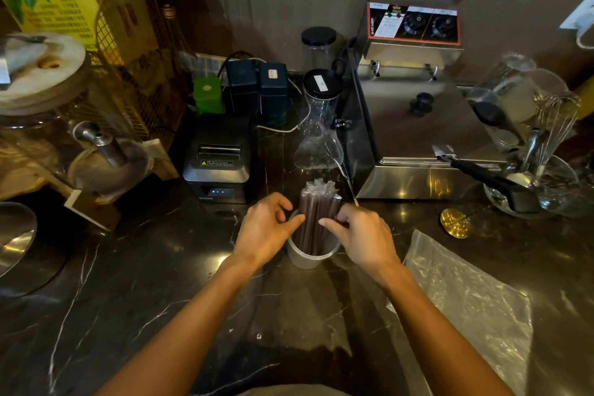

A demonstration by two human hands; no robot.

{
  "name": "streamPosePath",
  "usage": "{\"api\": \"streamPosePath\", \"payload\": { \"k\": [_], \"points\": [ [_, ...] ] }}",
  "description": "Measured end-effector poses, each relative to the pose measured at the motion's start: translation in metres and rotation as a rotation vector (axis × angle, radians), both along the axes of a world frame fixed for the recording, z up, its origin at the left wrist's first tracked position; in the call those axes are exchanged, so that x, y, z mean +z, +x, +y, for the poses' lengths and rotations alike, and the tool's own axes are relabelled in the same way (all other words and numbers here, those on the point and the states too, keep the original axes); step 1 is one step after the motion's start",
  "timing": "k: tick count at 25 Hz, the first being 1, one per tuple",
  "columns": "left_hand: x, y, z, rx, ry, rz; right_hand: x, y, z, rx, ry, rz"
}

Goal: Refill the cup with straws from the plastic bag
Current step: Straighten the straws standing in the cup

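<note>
A translucent cup (305,259) stands on the dark marble counter in the middle of the view. A bundle of dark, individually wrapped straws (316,209) stands upright in it, the tops reaching well above the rim. My left hand (265,228) is on the left side of the bundle with the index finger touching the straws. On the right side, my right hand (363,235) has its fingers curled against the straws. A flat, clear plastic bag (469,296) lies on the counter to the right of my right forearm.
A black receipt printer (220,157) sits behind and left of the cup. A clear lidded bottle (321,122) stands right behind it. A steel fryer (424,125) is at back right, a glass bowl of utensils (540,186) and a brass disc (456,222) further right.
</note>
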State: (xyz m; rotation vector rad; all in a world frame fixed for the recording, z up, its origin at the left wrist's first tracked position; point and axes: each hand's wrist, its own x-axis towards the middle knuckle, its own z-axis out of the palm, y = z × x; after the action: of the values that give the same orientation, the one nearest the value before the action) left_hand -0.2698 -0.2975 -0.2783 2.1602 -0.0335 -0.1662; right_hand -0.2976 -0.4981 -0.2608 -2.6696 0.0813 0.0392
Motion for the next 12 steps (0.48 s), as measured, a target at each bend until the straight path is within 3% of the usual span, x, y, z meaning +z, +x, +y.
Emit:
{"api": "streamPosePath", "payload": {
  "k": [5, 12],
  "points": [
    [-0.009, -0.009, 0.004, 0.008, -0.118, 0.102, -0.008, -0.008, -0.012, -0.166, 0.450, 0.140],
    [-0.014, -0.008, 0.007, 0.005, -0.187, 0.192, -0.021, -0.015, -0.018, -0.198, 0.800, 0.291]
  ]
}}
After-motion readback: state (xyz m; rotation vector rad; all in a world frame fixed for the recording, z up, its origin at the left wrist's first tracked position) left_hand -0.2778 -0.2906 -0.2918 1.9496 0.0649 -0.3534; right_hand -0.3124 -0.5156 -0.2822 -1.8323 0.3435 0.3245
